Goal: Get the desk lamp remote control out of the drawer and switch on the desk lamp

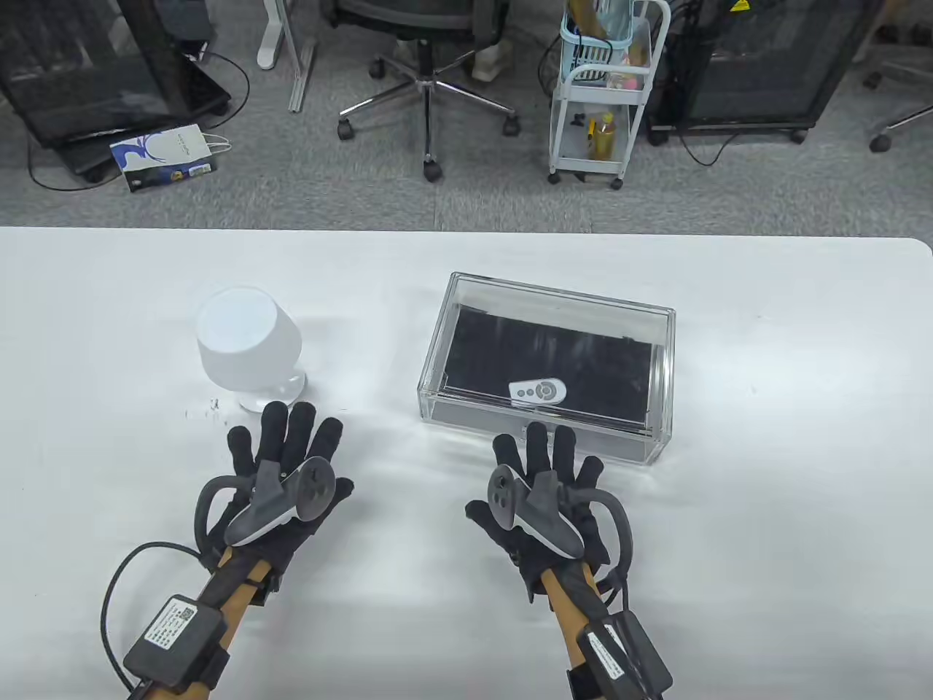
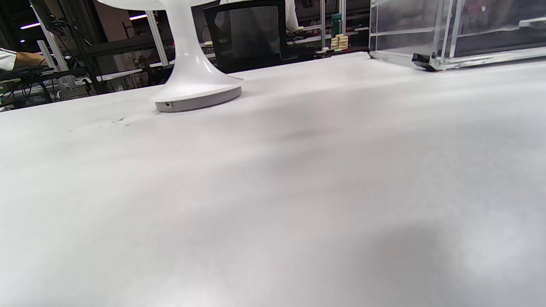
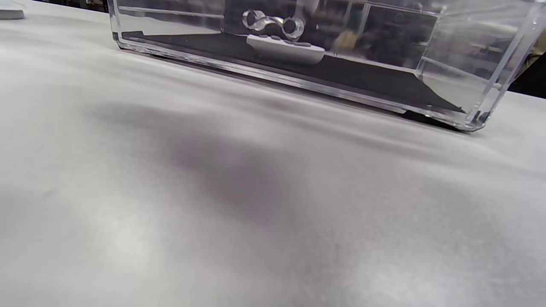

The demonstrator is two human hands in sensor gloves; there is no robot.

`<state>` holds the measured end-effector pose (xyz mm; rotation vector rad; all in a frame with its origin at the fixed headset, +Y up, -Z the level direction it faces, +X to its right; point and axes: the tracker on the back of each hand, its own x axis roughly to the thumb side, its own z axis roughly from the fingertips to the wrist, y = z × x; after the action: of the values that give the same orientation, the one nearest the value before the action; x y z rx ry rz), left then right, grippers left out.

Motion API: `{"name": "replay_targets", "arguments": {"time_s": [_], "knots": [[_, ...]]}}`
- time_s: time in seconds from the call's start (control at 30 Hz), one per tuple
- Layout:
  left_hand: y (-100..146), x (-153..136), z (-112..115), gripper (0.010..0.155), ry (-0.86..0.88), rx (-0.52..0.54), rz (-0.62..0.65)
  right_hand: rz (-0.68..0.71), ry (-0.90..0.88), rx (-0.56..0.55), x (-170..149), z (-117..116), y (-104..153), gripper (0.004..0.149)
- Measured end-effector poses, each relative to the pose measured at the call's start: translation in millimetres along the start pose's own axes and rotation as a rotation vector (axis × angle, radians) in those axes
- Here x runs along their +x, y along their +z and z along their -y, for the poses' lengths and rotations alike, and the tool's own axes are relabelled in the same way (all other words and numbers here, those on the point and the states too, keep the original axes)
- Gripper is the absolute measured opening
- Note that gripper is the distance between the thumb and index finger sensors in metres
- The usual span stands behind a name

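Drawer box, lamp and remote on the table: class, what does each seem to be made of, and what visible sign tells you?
Drawer box: clear, glossy acrylic or similar plastic; you see through its walls and the edges glint. Its floor has a matte black liner.
Lamp: smooth white plastic, probably; even satin surface.
Remote: white moulded plastic, seemingly, with darker buttons.

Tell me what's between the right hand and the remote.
Only the drawer's clear front wall. The remote lies inside on the black liner, just beyond the right hand; table and right wrist views both show it.
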<state>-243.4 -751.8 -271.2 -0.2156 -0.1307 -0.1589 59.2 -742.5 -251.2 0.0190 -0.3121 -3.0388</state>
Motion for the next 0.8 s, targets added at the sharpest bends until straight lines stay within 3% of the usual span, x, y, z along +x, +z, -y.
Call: {"name": "replay_targets", "arguments": {"time_s": [0.5,0.63,0.8], "knots": [[-4.7,-1.2,8.5,0.075,0.013,-0.051,0.003,-0.047,-0.029,-0.017,-7.3,-0.7,-2.2,0.087],[-7.4,-1.9,12.0,0.075,0.014,-0.071,0.005,-0.144,-0.03,-0.159,-15.0,4.8,-2.2,0.087],[-9.0,-5.6,10.1,0.075,0.043,-0.072,0.005,-0.312,-0.043,-0.29,-23.8,18.3,-14.4,0.075]]}}
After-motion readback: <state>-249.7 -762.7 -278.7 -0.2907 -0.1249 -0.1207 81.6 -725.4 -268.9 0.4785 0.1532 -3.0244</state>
